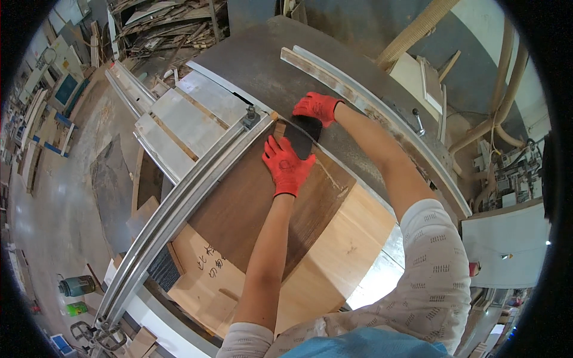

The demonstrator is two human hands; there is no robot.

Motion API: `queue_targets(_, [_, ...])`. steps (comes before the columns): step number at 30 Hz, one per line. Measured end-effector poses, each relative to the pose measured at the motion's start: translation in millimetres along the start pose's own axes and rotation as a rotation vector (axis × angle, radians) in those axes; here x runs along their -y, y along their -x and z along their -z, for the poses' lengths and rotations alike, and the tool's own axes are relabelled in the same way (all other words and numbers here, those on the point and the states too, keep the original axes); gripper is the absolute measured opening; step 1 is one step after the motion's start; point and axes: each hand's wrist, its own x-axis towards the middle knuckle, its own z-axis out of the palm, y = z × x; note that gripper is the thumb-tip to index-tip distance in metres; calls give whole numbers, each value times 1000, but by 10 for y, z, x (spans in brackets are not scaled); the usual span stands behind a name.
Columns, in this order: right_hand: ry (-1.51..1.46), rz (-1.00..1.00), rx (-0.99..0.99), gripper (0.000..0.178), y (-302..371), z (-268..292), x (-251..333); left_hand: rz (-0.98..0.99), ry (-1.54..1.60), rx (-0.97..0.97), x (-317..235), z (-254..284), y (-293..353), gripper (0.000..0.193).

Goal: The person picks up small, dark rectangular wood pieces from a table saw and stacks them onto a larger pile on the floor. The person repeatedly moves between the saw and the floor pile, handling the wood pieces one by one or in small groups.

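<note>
Both my hands wear red gloves. My left hand (287, 169) lies with fingers and thumb spread at the near end of a small black board (298, 138), over the dark brown wood panel (239, 218). At the board's far end, my right hand (317, 109) curls its fingers over the edge. A small light-brown wood strip (279, 130) sits beside the black board, against the long metal fence (206, 173). The underside of the black board is hidden. Beneath the brown panel lies a pale wood board (352, 230) with handwriting on one part.
A dark machine table (256, 56) extends beyond my hands, with a long rail (358, 95) across its right side. Left of the fence is a grey sliding table (185, 122). Scrap wood (173, 27) is piled at the back. A dark bottle (76, 285) stands lower left.
</note>
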Motion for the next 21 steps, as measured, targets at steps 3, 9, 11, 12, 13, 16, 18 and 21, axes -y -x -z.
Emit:
queue_targets(3, [-119,-113,-29,102,250,-6,-49,-29,-29,-39,-11,-32,-7,91])
queue_targets(9, [-260,-570,-466,92,1810,-285,231,-65,-88,-67,-46,-91,55,86])
queue_targets(11, [-427,-754,-472,93,2361,-182,466,-50,-43,-86,-8,-93,25,84])
queue_targets(12, [-437,-803,-521,92,2697,-289,556,-50,-36,-72,-15,-104,42,84])
queue_targets(13, [-445,-852,-575,90,3041,-413,645,-53,-31,-62,-31,-111,43,84])
queue_targets(16, [-538,-1012,-408,84,3886,-821,944,-40,-37,-40,-77,-141,59,84])
queue_targets(18, [-595,-1105,-357,74,4182,-952,1174,-32,-44,-41,-65,-108,58,84])
queue_targets(21, [-702,-1237,-296,67,4460,-1298,1530,-47,-28,-39,-99,-97,86,85])
